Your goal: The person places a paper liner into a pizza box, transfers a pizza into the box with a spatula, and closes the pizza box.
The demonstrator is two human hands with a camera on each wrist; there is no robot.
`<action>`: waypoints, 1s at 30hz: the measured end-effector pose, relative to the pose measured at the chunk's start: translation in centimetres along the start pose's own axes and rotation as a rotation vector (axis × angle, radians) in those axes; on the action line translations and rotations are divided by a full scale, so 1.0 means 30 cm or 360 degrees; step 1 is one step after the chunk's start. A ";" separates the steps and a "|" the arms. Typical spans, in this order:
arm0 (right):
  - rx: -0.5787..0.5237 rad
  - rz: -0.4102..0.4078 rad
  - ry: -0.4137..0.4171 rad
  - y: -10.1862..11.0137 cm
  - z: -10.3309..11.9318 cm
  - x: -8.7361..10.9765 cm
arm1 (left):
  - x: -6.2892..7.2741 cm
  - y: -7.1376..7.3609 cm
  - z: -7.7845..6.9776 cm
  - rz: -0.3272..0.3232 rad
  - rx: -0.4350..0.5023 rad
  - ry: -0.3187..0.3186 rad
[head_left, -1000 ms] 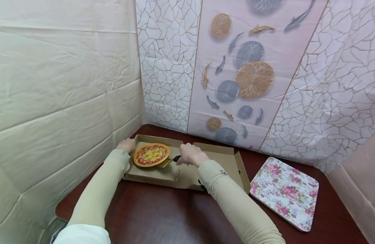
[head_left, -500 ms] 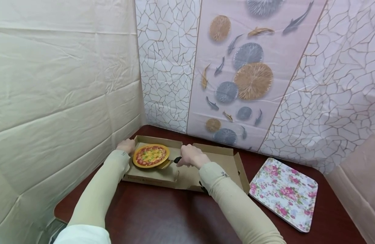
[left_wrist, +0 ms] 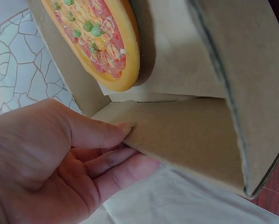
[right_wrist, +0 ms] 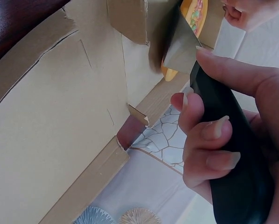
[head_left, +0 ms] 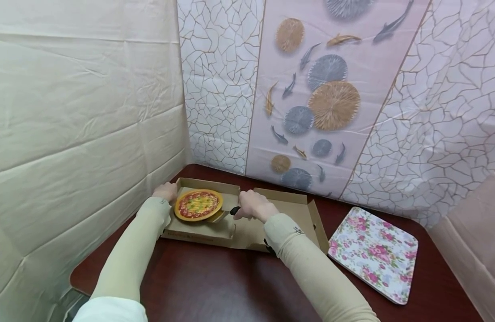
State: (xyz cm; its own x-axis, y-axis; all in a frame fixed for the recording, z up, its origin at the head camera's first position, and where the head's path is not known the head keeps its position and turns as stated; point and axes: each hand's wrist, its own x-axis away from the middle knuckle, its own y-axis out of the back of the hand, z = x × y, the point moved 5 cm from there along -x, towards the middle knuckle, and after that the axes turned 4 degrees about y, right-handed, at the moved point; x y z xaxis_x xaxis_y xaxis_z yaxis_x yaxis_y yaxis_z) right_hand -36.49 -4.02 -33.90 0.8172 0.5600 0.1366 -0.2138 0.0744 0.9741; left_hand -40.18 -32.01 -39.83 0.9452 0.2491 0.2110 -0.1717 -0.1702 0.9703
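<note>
My left hand (left_wrist: pixel 69 154) pinches the left side wall of an open cardboard pizza box (left_wrist: pixel 186 135) between thumb and fingers. Inside that half of the box is a small round pizza (head_left: pixel 199 204) with an orange-yellow crust, red and green topping. My right hand (right_wrist: pixel 242 126) grips the black handle (right_wrist: pixel 233 154) of a pizza server. Its flat metal blade (right_wrist: pixel 184 44) reaches under the right edge of the pizza, which looks slightly tilted in the head view. Most of the blade's far part is hidden beneath the crust.
The box's lid half (head_left: pixel 293 219) lies folded out flat to the right. Beside it a white floral tray (head_left: pixel 376 255) rests on the dark red table (head_left: pixel 207 277). Fabric-covered walls (head_left: pixel 90 134) stand close at the left and behind.
</note>
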 end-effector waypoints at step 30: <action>-0.0024 0.0052 -0.0062 0.018 -0.008 0.007 | 0.007 0.001 0.002 -0.0052 -0.0013 -0.0009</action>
State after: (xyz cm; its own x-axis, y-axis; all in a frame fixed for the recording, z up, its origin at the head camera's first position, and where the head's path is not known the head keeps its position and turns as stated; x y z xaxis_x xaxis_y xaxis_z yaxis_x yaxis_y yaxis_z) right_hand -36.56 -3.66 -33.39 0.8298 0.5298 0.1754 -0.2484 0.0693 0.9662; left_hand -39.96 -32.02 -39.76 0.9519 0.2488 0.1786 -0.1431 -0.1543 0.9776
